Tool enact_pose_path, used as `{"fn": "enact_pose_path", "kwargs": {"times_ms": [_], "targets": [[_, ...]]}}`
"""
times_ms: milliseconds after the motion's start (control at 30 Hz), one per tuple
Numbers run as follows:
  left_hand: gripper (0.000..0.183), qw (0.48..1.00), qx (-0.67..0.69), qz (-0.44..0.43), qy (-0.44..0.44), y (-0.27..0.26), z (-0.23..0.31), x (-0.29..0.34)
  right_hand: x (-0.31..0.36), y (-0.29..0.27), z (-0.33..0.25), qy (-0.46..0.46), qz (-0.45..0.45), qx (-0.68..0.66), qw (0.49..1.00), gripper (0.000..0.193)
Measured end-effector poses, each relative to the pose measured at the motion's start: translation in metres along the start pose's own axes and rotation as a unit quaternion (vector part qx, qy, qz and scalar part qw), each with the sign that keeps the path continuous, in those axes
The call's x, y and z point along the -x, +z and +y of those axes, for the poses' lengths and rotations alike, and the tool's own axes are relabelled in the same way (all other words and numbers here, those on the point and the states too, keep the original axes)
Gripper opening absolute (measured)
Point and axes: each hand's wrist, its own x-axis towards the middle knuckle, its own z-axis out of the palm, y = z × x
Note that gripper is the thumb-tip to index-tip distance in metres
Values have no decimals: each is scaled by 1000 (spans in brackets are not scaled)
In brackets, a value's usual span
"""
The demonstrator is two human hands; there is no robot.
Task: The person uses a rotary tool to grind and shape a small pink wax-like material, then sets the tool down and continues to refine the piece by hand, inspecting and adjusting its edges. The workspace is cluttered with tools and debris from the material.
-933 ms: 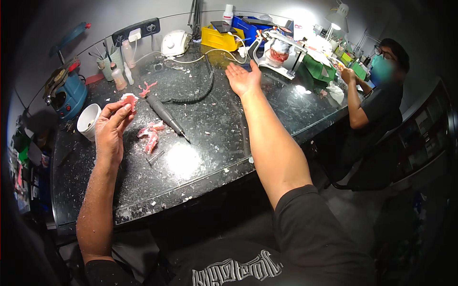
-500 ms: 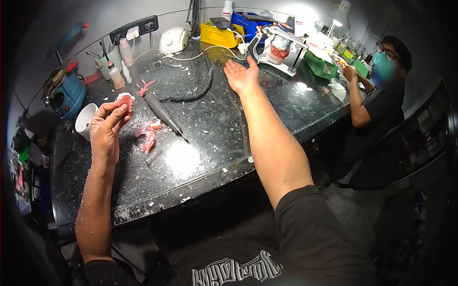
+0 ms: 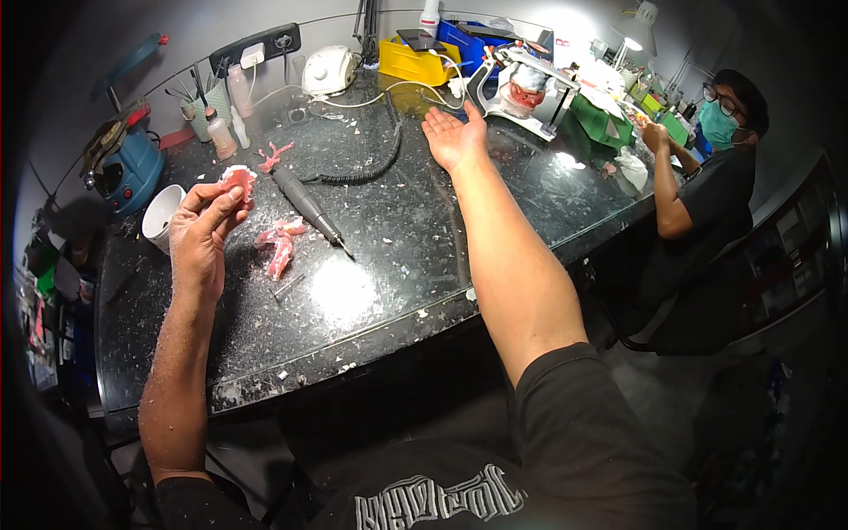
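Between thumb and fingers, my left hand [image 3: 200, 237] pinches a pink denture base piece [image 3: 237, 180] with a whitish, rough rim, raised above the bench. My right hand [image 3: 457, 141] is held palm up with its fingers stretched out and nothing in it. Closest to that hand is a white dental articulator [image 3: 558, 113] bearing a pink and white model [image 3: 525, 94]. A dark rotary handpiece [image 3: 306, 207] with a thin bur lies between my hands. Beside it rest a branched pink piece [image 3: 276, 156] and a curved pink and white piece [image 3: 281, 251].
A white cup [image 3: 160, 223] stands behind my left wrist. Bottles [image 3: 220, 135], a white control box [image 3: 330, 71], a yellow bin [image 3: 408, 64] and a blue machine [image 3: 132, 170] line the back. The handpiece's coiled cord [image 3: 364, 173] loops across the dusty black bench. A masked co-worker [image 3: 720, 168] sits at right.
The whole view has shifted slightly. My left hand has tilted the denture base piece a little, and my right hand keeps its open pose.
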Motion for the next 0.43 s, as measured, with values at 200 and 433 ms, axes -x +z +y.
{"fn": "enact_pose_path", "kwargs": {"times_ms": [200,433], "targets": [[10,1000,0,3,-8,0,0,0,-1,2,1,-5,8,5,1000,81],[10,1000,-3,-10,-6,-3,-2,-1,-5,-1,1,-2,3,28,1000,86]]}}
